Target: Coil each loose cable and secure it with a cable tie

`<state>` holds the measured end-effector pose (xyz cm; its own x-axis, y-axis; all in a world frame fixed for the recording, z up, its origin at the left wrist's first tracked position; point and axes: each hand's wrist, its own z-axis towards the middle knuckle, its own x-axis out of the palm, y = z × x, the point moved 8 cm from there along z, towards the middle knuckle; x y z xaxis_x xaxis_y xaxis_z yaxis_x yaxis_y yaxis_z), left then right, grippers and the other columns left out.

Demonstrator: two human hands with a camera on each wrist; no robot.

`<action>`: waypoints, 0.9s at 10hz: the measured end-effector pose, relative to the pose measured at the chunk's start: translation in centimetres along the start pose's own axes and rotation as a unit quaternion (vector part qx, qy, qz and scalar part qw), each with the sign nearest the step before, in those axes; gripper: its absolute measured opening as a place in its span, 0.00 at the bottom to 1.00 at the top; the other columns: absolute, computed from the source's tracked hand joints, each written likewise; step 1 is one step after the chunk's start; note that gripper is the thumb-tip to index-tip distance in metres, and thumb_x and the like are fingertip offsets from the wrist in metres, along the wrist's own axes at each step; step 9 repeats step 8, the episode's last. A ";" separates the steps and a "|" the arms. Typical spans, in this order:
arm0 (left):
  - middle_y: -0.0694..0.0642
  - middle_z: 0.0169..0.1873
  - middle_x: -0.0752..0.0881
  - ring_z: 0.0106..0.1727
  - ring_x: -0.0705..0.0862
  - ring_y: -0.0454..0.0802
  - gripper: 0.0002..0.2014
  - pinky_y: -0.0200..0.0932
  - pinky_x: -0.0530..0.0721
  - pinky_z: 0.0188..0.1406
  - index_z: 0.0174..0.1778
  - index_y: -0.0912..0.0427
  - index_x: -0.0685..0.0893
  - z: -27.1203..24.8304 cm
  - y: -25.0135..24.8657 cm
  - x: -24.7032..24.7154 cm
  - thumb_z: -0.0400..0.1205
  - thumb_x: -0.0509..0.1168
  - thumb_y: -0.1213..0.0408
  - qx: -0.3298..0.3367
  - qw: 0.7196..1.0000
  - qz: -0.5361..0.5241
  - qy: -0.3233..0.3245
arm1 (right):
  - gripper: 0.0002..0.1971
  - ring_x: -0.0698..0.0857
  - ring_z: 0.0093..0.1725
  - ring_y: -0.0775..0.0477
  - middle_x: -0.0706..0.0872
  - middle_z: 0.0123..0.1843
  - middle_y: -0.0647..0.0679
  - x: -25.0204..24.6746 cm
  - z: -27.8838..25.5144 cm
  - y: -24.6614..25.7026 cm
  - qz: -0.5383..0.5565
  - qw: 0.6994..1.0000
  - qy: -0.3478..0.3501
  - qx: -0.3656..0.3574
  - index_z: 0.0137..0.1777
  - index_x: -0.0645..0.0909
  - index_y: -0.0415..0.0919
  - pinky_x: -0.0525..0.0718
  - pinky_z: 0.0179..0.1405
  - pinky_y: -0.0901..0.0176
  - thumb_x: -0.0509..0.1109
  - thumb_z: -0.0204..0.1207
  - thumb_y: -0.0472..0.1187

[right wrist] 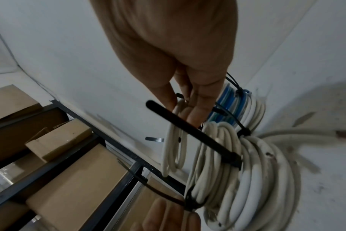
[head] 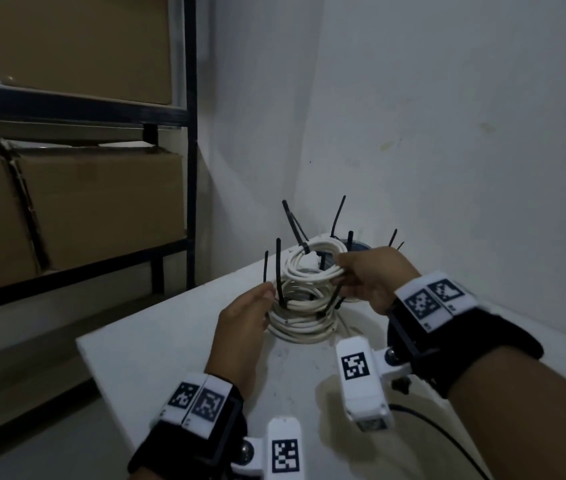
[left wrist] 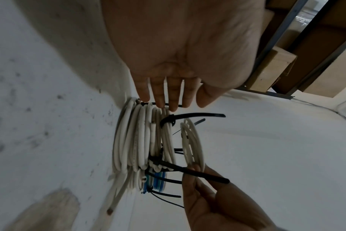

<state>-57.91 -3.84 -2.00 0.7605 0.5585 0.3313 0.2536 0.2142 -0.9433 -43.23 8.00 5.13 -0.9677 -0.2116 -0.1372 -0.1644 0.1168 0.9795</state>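
At the far left, cardboard boxes (head: 101, 202) are stacked on a dark metal shelving rack (head: 189, 133) beside a white wall (head: 447, 116). A white table (head: 157, 362) is set in the corner, and the cable coils are piled on it.

The left hand (head: 243, 323) is held at the left side of the pile. In the left wrist view its fingers (left wrist: 173, 95) are seen straight and spread, with the tips touching the top of the stacked white coils (left wrist: 140, 140) and a black cable tie (left wrist: 193, 116) fastened round them; nothing is gripped by this hand.

In the middle, the large stack of white coils is resting on the table, bound by several black ties whose tails stick upward. A small white coil (head: 312, 265) is held above the stack, slightly apart from it, with a black tie (head: 295, 226) standing up from its far side.

To the right, the small coil is gripped at its right edge by the right hand (head: 375, 275), with fingers curled round the loops. A long black tie tail (right wrist: 188, 129), fastened round the large stack, is crossed in front of these fingers; whether it is also pinched cannot be told. Behind the right hand, a blue coil (right wrist: 227, 101) is seen against the white stack, likewise tied in black. A loose white cable end (right wrist: 306, 134) is lying on the table at the far right.
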 end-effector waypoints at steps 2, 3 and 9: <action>0.48 0.54 0.88 0.50 0.86 0.35 0.13 0.29 0.83 0.48 0.62 0.57 0.86 0.2 -0.1 0.3 0.84 0.61 0.67 0.012 1.000 0.013 0.022 | 0.06 0.81 0.15 0.49 0.81 0.19 0.41 1.7 0.7 -1.3 -0.046 0.998 0.034 0.025 0.46 0.81 0.24 0.84 0.18 0.59 0.71 0.76 0.30; 0.43 0.54 0.86 0.42 0.83 0.22 0.16 0.18 0.79 0.39 0.67 0.58 0.82 0.1 -0.1 0.5 0.84 0.60 0.67 0.016 0.999 0.008 0.037 | 0.08 0.82 0.17 0.50 0.83 0.25 0.40 1.6 1.0 -1.3 -0.086 0.996 0.032 0.015 0.49 0.82 0.24 0.82 0.19 0.59 0.71 0.76 0.31; 0.42 0.57 0.83 0.43 0.79 0.19 0.16 0.12 0.73 0.36 0.69 0.56 0.78 0.0 -0.2 1.4 0.87 0.54 0.65 0.020 0.997 0.016 0.078 | 0.15 0.79 0.32 0.41 0.88 0.44 0.30 0.9 1.1 -1.7 -0.308 0.949 0.067 -0.014 0.48 0.83 0.26 0.77 0.32 0.55 0.70 0.78 0.42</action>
